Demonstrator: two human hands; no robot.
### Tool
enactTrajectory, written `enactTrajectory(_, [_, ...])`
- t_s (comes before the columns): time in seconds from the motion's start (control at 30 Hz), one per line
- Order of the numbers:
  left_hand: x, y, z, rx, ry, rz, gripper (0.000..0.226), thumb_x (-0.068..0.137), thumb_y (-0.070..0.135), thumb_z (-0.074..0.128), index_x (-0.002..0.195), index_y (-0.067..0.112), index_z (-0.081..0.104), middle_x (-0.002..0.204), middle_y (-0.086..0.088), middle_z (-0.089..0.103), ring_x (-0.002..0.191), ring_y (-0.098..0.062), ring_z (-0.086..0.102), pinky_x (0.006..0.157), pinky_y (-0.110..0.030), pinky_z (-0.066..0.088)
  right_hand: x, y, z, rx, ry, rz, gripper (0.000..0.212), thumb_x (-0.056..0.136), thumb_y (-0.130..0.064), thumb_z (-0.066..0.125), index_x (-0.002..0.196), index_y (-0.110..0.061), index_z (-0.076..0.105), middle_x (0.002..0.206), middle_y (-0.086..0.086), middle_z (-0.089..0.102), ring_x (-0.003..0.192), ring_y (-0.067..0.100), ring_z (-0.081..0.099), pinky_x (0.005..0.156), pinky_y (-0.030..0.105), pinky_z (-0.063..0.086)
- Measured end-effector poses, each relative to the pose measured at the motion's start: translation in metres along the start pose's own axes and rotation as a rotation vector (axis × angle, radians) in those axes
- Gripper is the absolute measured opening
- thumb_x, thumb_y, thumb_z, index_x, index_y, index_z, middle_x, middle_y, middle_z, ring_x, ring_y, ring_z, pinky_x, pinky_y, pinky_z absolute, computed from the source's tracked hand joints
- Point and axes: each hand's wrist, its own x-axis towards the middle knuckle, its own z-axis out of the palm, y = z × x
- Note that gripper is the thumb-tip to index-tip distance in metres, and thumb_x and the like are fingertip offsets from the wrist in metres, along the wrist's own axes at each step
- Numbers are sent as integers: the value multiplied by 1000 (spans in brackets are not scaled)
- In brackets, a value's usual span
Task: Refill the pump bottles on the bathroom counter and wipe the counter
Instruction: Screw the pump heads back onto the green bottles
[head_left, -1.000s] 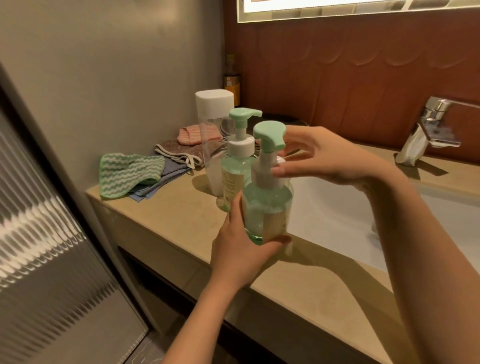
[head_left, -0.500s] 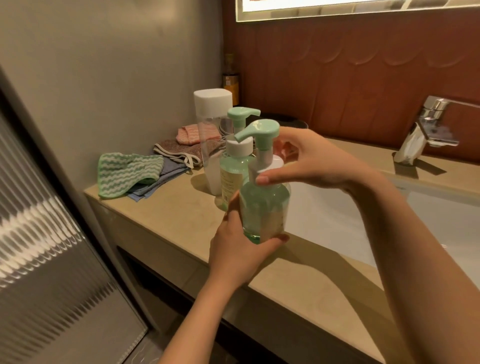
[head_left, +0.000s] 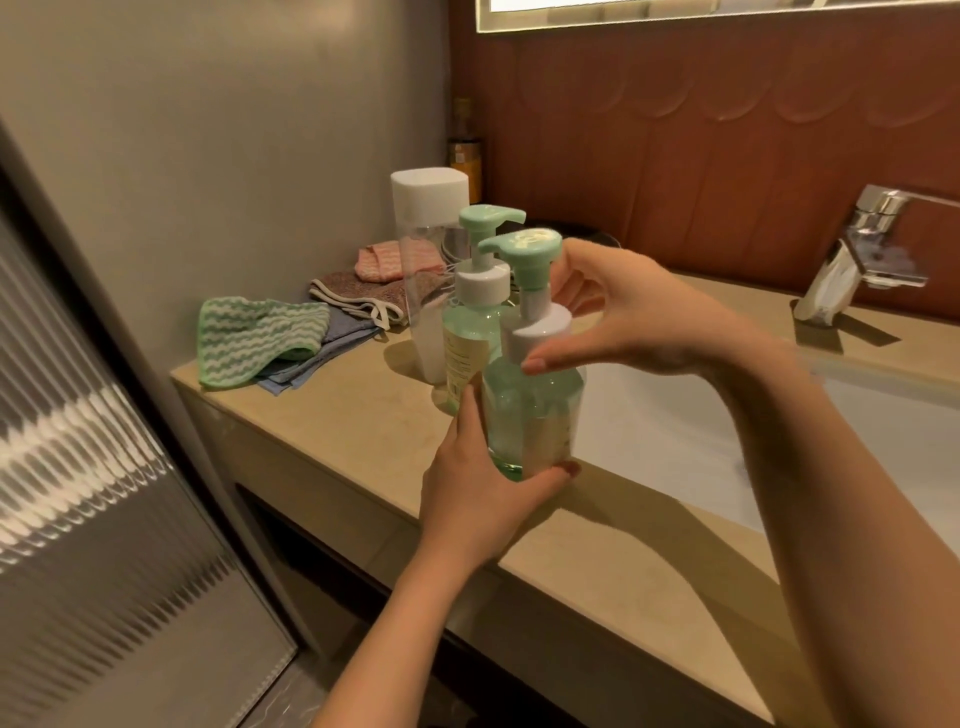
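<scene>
A clear green pump bottle (head_left: 532, 410) with a white collar and mint pump head stands at the front edge of the beige counter (head_left: 332, 431). My left hand (head_left: 483, 483) grips its base from the left. My right hand (head_left: 623, 317) pinches the white collar from the right, thumb tip at the front. A second green pump bottle (head_left: 470, 332) stands just behind, and a tall clear container with a white cap (head_left: 426, 270) behind that.
Folded cloths lie at the counter's left end: a green striped one (head_left: 254, 338), blue, brown and pink ones behind. The white sink basin (head_left: 675, 431) lies right of the bottles, with a chrome faucet (head_left: 862, 249) beyond. A brown bottle (head_left: 465, 156) stands in the corner.
The pump head has turned: its spout faced the camera, now it points left. My right hand has shifted round the collar while my left hand kept hold of the base.
</scene>
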Motion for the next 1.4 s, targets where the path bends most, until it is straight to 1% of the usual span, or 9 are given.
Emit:
enactTrajectory(0.13, [1,-1,0,-34,1,3,109,58,53,81,144,39,15,137,13,48,120,-13,49,96,-44,47,2,-4,7,-40,-65,-46,61,62,-59,62,116,-37,46,109,-26,49,95,-11,48,74,3,39])
enactTrajectory(0.3, [1,-2,1,-11,7,23,112,55,62,75,145,37,14,140,12,46,122,-14,48,96,-44,47,-5,4,-9,120,-239,-82,56,81,-40,61,134,-28,47,135,-16,51,123,-2,47,104,22,38])
enactTrajectory(0.47, [1,-4,2,-24,11,38,106,59,55,78,144,36,17,137,14,47,117,-12,49,94,-43,48,0,2,0,106,-57,-30,67,57,-49,73,112,-15,56,105,-9,63,97,5,60,88,24,51])
enactTrajectory(0.6, [1,-6,2,-38,12,35,106,59,54,79,143,40,16,136,14,48,118,-12,50,94,-45,48,5,-2,10,33,-2,0,71,56,-51,75,115,-31,42,98,-28,48,89,-8,50,70,7,41])
enactTrajectory(0.73, [1,-6,2,-55,8,24,105,58,52,82,141,41,18,135,16,48,120,-11,49,97,-45,47,0,2,4,124,-160,-11,60,72,-58,66,122,-36,42,118,-26,50,106,-8,51,96,18,42])
enactTrajectory(0.83, [2,-7,2,-18,23,37,105,57,56,80,141,37,20,136,15,48,119,-12,50,94,-44,48,-4,9,-6,266,-221,-57,54,83,-38,65,131,-24,47,134,-14,53,121,-1,50,102,20,40])
enactTrajectory(1.0, [2,-6,3,-7,17,48,104,60,57,78,142,36,18,138,13,46,120,-13,49,94,-44,48,-2,10,-2,329,-99,-64,52,63,-27,73,113,-16,60,109,-4,67,101,5,63,90,19,49])
enactTrajectory(1.2, [2,-6,2,-41,8,27,105,57,56,79,141,40,17,136,14,48,119,-13,50,95,-45,48,7,4,10,204,-68,-80,67,62,-46,75,118,-39,39,105,-35,46,92,-22,47,75,-6,37])
enactTrajectory(1.4, [2,-7,3,-10,16,36,107,57,58,78,142,37,18,136,13,48,118,-13,50,94,-45,48,-5,15,-5,491,-241,-127,50,81,-20,63,126,-29,45,129,-18,54,123,1,49,98,16,42])
